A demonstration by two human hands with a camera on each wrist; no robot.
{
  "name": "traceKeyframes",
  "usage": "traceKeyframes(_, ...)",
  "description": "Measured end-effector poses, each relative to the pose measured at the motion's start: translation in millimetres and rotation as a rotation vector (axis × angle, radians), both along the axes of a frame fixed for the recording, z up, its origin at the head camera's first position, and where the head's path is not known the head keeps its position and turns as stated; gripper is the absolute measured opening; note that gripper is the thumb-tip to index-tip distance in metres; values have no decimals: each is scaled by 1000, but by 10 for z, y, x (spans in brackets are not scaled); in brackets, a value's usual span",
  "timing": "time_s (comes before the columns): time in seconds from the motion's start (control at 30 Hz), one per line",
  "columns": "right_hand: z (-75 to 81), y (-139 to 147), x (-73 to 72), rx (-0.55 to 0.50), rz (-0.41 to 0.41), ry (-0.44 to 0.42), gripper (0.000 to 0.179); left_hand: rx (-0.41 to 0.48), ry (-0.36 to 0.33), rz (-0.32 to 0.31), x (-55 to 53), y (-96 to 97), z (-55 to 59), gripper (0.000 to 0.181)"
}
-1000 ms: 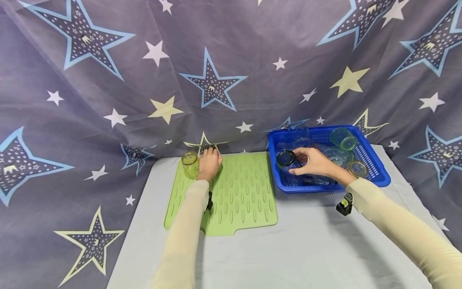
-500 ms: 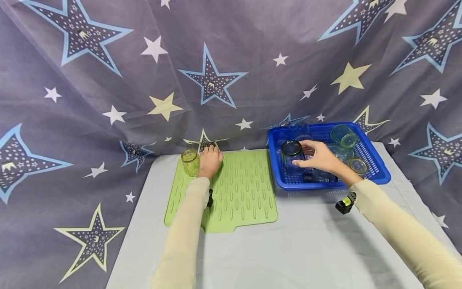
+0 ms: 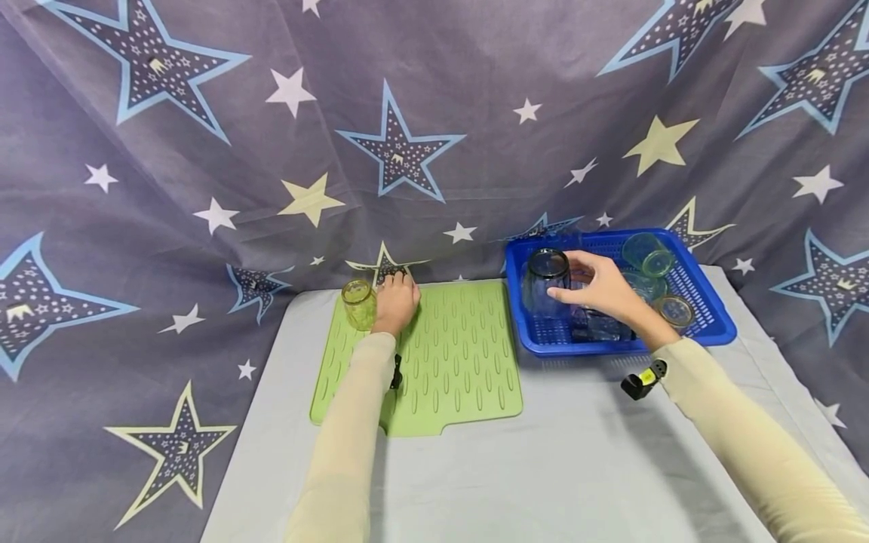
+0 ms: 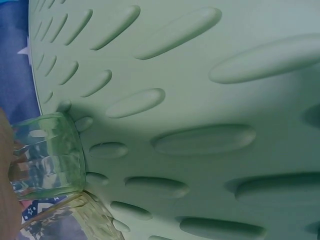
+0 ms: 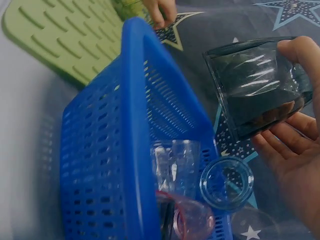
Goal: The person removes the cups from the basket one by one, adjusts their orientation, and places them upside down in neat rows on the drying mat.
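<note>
My left hand [image 3: 397, 302] is at the back of the green drying mat [image 3: 462, 354]. In the left wrist view its fingers wrap a pale green drinking glass [image 4: 50, 155], which stands on the mat; the head view hides that glass behind the hand. Right beside it is a yellow glass [image 3: 358, 308]. My right hand [image 3: 600, 285] grips a dark grey glass [image 3: 547, 283], thumb on one side and fingers on the other. That glass is over the left part of the blue basket [image 3: 706, 302], raised above the others in the right wrist view.
Several more glasses lie in the basket, among them a green one [image 3: 648, 256], an amber-rimmed one [image 3: 675, 311] and a clear one [image 5: 175, 162]. The basket's left wall rises beside the mat. A star-patterned curtain [image 3: 434, 226] hangs behind the white table [image 3: 543, 467].
The right hand has taken hold of the dark grey glass and lifted it up from among the glasses in the basket. The left hand has stayed in place.
</note>
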State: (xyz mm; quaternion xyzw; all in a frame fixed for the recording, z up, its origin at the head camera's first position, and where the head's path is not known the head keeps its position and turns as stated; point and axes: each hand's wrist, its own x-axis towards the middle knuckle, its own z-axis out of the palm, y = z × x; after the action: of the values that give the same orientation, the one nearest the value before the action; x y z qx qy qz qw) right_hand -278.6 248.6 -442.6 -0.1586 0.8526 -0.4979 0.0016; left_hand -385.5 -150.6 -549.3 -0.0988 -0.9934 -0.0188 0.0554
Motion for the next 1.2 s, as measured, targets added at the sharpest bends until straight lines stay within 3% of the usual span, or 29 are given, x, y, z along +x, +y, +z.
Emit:
traceKeyframes(0.23, 79, -60, 28, -24, -19, 58, 59, -2, -25, 1, 1, 9, 18, 48)
traceKeyframes(0.57, 133, -198, 55, -114, -4, 44, 54, -7, -40, 4, -4, 0, 5, 49)
traceKeyframes(0.93, 94, -295, 70, -193, 10, 44, 53, -25, -80, -1, -16, 6, 36, 51)
traceKeyframes(1.2, 59, -331, 99, -185, 2, 21, 53, -19, -81, 1, 9, 2, 51, 50)
